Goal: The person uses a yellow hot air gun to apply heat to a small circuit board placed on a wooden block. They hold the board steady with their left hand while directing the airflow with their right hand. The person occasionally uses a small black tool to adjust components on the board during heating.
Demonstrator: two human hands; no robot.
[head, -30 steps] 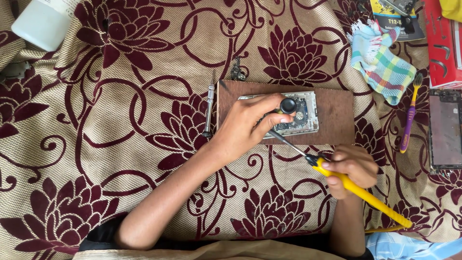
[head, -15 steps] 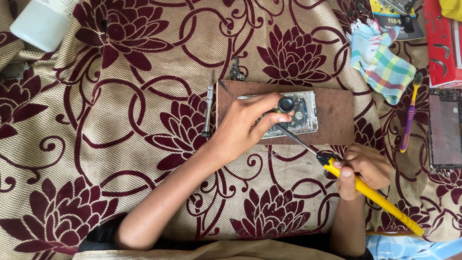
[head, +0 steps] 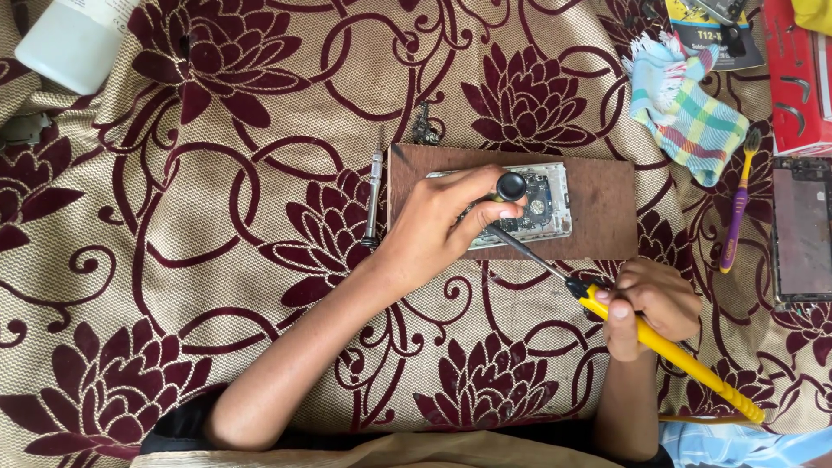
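An opened phone with its circuit board (head: pixel 542 204) showing lies on a brown wooden board (head: pixel 607 208). My left hand (head: pixel 442 221) rests on the phone and pinches a small tool with a round black top (head: pixel 511 185). My right hand (head: pixel 650 303) grips a yellow-handled soldering iron (head: pixel 667 351). Its dark metal tip (head: pixel 511 243) reaches the phone's near edge by my left fingers.
A slim metal screwdriver (head: pixel 373 195) lies left of the board, and a small dark metal piece (head: pixel 425 130) sits above it. A checked cloth (head: pixel 693 113), a purple and yellow toothbrush (head: pixel 737 204), a dark phone panel (head: pixel 802 230) and a red box (head: pixel 802 78) are on the right. A white bottle (head: pixel 74 39) is top left.
My right hand drifted slightly right with the soldering iron and has come back a little; the tip stays near the phone's edge. My left hand stays on the phone.
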